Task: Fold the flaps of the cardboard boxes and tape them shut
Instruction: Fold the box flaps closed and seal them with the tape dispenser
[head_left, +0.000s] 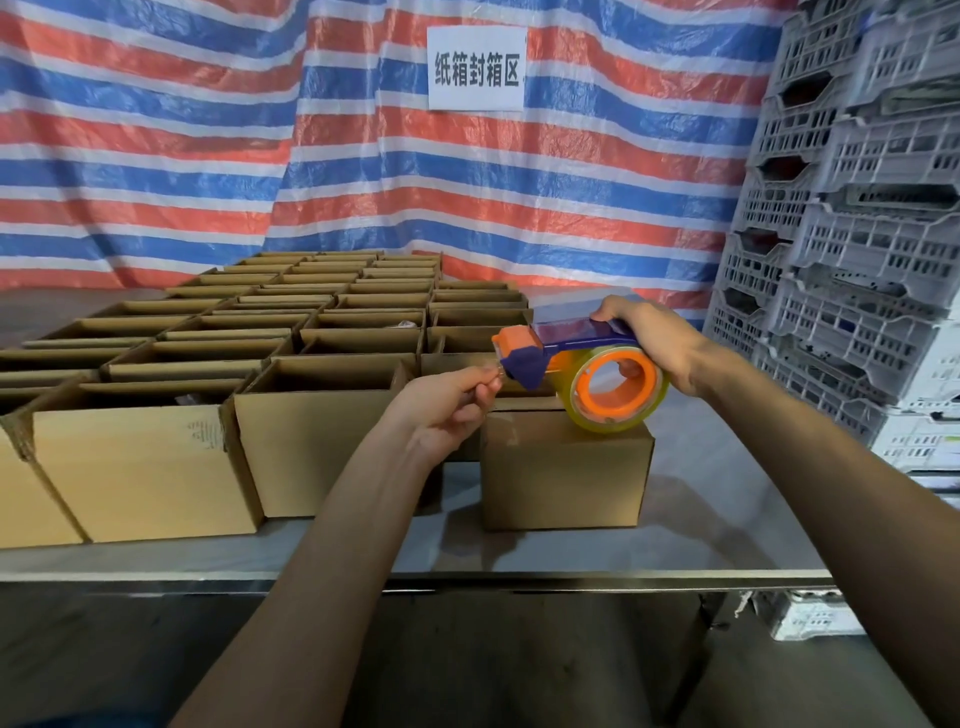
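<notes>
- The left hand has its fingers curled. They pinch the free end of the thin clear tape at the mouth of the blue-and-orange plastic tape dispenser.
- The right hand has its fingers wrapped round the dispenser's handle and carries the tool.
- The small closed brown cardboard box stands on the smooth grey bench, near the front edge. It sits just right of the rows of open-topped brown cardboard boxes. The yellowish tape roll on its orange core hangs over the box top. I cannot tell whether it touches.
- Risk 1: the tape film is thin and tacky. A slack pull would likely let it fold onto itself or stick to the fingers.
- Risk 2: the pinch covers only a small tab. A sharp tug could slip it free and let the end snap back onto the roll.
- Risk 3: the box looks light and the bench surface is slick. Tape pressure from 1 side could slide the box or run the strip off the seam.
- Risk 4: the dispenser mouth probably carries a cutting edge close to the left fingers.
- Materials: the cardboard is matte, with crisp square edges. The dispenser is hard, glossy moulded plastic. The bench reflects light faintly.
</notes>
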